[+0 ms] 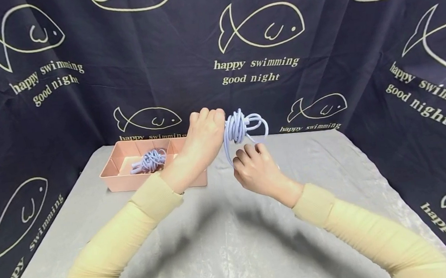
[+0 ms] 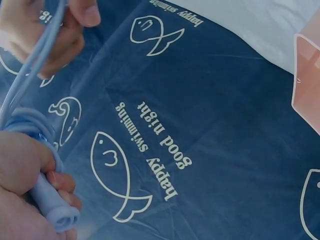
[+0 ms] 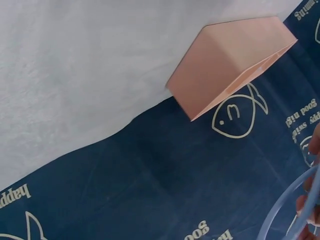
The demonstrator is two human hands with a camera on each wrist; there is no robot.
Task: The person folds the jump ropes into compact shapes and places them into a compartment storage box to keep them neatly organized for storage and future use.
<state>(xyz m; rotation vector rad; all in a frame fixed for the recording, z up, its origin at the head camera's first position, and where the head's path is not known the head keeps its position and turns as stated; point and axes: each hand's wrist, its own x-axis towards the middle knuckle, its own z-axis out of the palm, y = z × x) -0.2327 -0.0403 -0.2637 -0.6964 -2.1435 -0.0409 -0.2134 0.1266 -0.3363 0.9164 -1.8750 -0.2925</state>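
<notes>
My left hand (image 1: 205, 137) grips a light blue jump rope (image 1: 236, 128) above the table, with its cord wound in a bundle and loops sticking out on the right. In the left wrist view, a handle (image 2: 54, 206) pokes out of that hand's curled fingers. Just below the bundle, my right hand (image 1: 257, 168) has its fingers curled at a strand of the cord that runs down from the bundle. The right wrist view catches only a bit of cord (image 3: 280, 210) and some fingertips at its right edge.
A pink box (image 1: 124, 182) with compartments stands at the back left of the table, partly behind my left forearm. Another wound blue rope (image 1: 151, 161) lies inside it. The grey cloth-covered table (image 1: 218, 256) ends at dark curtains (image 1: 183, 62) printed with fish.
</notes>
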